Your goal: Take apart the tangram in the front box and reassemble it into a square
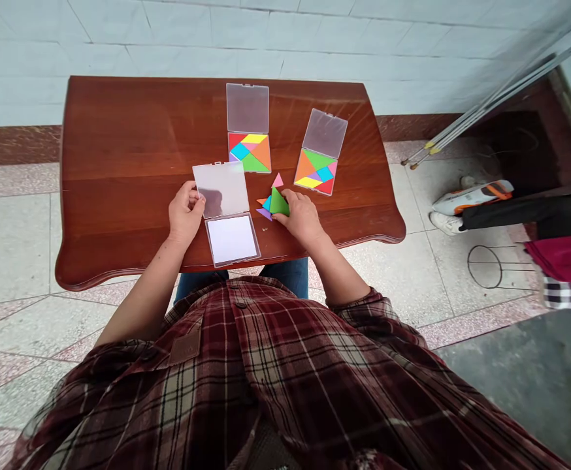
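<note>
My left hand pinches the left edge of the raised clear lid of a plastic case. The case's lower half lies open at the table's front edge with a white sheet inside. To its right, the fingers of my right hand close on a green tangram piece. Partly beneath it, a blue piece, a purple piece and an orange piece lie in a loose pile. A small pink triangle rests just above the pile.
Two more open cases, holding a filled tangram and another filled tangram, lie farther back on the brown wooden table. A tiled wall stands behind. At right are crutches, a wire stand and another person's leg.
</note>
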`<state>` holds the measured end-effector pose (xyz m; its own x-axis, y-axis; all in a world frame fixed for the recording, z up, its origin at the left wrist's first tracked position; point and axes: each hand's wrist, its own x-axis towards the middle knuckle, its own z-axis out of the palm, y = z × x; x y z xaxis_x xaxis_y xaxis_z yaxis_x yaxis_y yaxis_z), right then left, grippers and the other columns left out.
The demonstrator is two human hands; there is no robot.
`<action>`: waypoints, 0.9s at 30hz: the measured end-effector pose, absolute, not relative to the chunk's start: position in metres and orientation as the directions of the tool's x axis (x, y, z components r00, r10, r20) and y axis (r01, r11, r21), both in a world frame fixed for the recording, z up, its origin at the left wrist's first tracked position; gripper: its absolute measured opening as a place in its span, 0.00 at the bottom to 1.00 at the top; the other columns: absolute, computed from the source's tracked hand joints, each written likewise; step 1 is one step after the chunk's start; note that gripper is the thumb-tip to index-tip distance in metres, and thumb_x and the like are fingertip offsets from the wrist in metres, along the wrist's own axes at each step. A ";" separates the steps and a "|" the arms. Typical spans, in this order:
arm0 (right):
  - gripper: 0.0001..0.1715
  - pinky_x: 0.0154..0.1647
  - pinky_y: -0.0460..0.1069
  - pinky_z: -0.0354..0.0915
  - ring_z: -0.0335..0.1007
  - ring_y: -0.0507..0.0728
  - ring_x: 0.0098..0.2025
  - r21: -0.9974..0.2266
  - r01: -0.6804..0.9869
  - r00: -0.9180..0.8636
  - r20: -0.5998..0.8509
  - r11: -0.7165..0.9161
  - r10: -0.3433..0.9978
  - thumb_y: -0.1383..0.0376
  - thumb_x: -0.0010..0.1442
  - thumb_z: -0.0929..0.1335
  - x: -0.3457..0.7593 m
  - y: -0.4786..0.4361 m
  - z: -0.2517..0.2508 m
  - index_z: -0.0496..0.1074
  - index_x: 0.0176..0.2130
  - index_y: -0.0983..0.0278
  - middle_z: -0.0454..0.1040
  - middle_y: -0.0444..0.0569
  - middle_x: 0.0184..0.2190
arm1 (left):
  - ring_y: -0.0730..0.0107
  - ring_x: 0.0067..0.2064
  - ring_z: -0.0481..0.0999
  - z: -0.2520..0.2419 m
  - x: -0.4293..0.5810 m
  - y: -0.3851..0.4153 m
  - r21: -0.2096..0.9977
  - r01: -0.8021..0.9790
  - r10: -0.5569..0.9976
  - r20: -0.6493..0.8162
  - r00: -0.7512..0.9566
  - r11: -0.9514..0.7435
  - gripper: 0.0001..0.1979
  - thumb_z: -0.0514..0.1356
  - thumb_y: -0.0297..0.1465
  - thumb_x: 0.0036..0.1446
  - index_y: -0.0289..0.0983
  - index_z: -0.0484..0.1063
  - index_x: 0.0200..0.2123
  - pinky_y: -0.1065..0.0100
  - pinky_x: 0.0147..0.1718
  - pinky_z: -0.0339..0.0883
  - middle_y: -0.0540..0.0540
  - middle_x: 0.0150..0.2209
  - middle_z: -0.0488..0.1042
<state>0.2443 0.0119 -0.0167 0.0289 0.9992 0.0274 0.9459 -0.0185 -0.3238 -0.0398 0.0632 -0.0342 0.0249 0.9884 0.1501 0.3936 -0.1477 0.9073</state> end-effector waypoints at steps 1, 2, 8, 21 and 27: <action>0.31 0.52 0.63 0.65 0.68 0.69 0.51 -0.313 0.950 0.020 0.012 -0.015 1.000 0.60 0.55 0.73 0.243 0.013 -0.015 0.67 0.56 0.67 0.74 0.61 0.49 | 0.72 0.34 0.73 -0.035 -0.040 0.062 0.896 0.417 0.988 0.150 0.037 -0.152 0.19 0.57 0.28 0.53 0.38 0.69 0.50 0.70 0.39 0.69 0.51 0.33 0.74; 0.31 0.53 0.63 0.65 0.68 0.69 0.52 -0.302 0.953 0.015 -0.010 -0.017 1.000 0.61 0.56 0.72 0.241 0.013 -0.014 0.67 0.57 0.67 0.74 0.61 0.49 | 0.72 0.34 0.73 -0.035 -0.040 0.062 0.887 0.438 0.989 0.143 0.043 -0.147 0.20 0.57 0.27 0.54 0.38 0.68 0.51 0.70 0.40 0.70 0.50 0.34 0.74; 0.29 0.54 0.61 0.63 0.68 0.68 0.52 -0.252 0.968 -0.011 -0.108 -0.017 0.994 0.66 0.59 0.69 0.232 0.010 -0.002 0.66 0.59 0.69 0.73 0.63 0.51 | 0.68 0.39 0.76 -0.046 -0.040 0.067 0.886 0.446 0.990 0.141 -0.003 -0.125 0.25 0.60 0.34 0.58 0.39 0.62 0.58 0.67 0.43 0.71 0.47 0.38 0.76; 0.23 0.62 0.63 0.59 0.64 0.66 0.60 -0.397 0.849 -0.355 0.056 0.347 0.933 0.63 0.64 0.66 0.197 -0.029 0.011 0.69 0.57 0.67 0.71 0.61 0.57 | 0.68 0.36 0.77 -0.084 -0.052 0.081 0.878 0.347 0.939 0.343 0.024 -0.329 0.26 0.60 0.47 0.59 0.43 0.62 0.57 0.62 0.42 0.74 0.49 0.36 0.75; 0.20 0.60 0.61 0.58 0.61 0.64 0.63 -0.318 0.755 -0.625 -0.087 0.573 0.776 0.72 0.67 0.60 0.164 -0.046 -0.004 0.71 0.55 0.68 0.69 0.61 0.60 | 0.69 0.35 0.76 -0.077 -0.049 0.078 0.861 0.380 0.937 0.348 0.041 -0.337 0.24 0.61 0.43 0.59 0.43 0.63 0.55 0.62 0.41 0.74 0.51 0.34 0.73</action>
<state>0.1643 -0.0465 -0.0040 -0.6253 0.7756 -0.0866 0.7551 0.5733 -0.3180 -0.0494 0.0784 -0.0771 0.0411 0.9366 0.3479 0.3801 -0.3367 0.8615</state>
